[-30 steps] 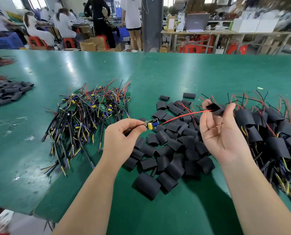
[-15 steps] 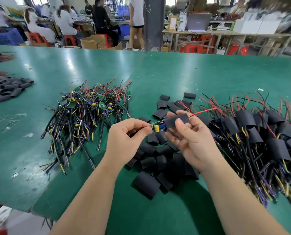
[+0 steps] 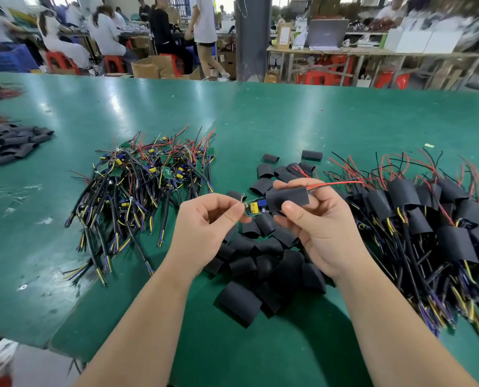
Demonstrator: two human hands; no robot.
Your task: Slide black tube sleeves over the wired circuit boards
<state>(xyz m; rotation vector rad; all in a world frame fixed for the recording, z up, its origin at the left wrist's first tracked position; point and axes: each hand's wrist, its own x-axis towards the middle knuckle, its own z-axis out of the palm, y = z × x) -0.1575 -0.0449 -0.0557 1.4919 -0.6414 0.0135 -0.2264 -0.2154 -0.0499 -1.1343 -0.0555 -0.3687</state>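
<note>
My left hand (image 3: 207,219) pinches the left end of a small green circuit board (image 3: 253,206) with a yellow part on it. My right hand (image 3: 319,227) grips a black tube sleeve (image 3: 287,199) that covers the board's right end. Red wires (image 3: 336,184) stick out of the sleeve to the right. Both hands hover above a heap of loose black sleeves (image 3: 260,263). Bare wired boards (image 3: 146,185) lie piled to the left. Sleeved boards (image 3: 433,233) lie piled to the right.
The work lies on a green table (image 3: 260,121); its front edge runs at the lower left. Another heap of black sleeves (image 3: 6,146) sits at the far left. People sit and stand at benches beyond the table.
My right hand came in from the right with the sleeve, threaded over the red wires, and pushed it left onto the board's end. My left hand stayed pinched on the board.
</note>
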